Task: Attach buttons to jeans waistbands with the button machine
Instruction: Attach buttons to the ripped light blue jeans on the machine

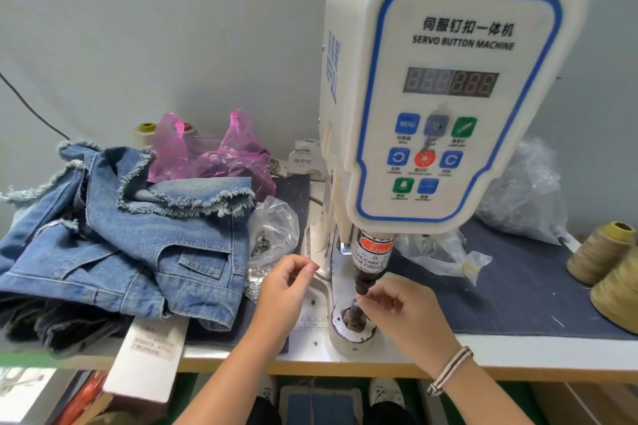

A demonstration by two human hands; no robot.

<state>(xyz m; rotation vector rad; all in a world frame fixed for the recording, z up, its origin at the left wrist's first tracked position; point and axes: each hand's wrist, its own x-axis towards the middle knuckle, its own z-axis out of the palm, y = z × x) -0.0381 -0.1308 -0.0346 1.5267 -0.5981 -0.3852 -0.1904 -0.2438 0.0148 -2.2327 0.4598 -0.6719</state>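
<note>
Machine: the white button machine [445, 86] stands upright on the table [518, 352]. Its long side runs up and down, and its front with the coloured keys faces the person.
Punch: the dark punch [366, 278] points straight down at the lower post [354, 316], which points straight up. A small gap is between them.
Right hand: the right hand [404, 317] is at the top of the lower post. Its fingertips [371, 300] are pinched together there, and I think they are setting a small button part on the post. The part is too small to see well.
Left hand: the left hand [281, 286] floats just left of the machine, above the table. Its fingers are curled with the thumb and first finger close together. I cannot tell if it has a tiny part in it.
Jeans: the jeans [121, 235] lie in a messy pile on the left of the table, well away from the post. The frayed edges point many ways.
Buttons: a clear bag of small metal parts [272, 235] sits between the jeans and the machine.
Done so far: I think the machine is just being loaded. No cloth is under the punch.
Left to do: a waistband must go over the post, and then the machine must press. I cannot tell if any jeans in the pile have buttons yet.
</note>
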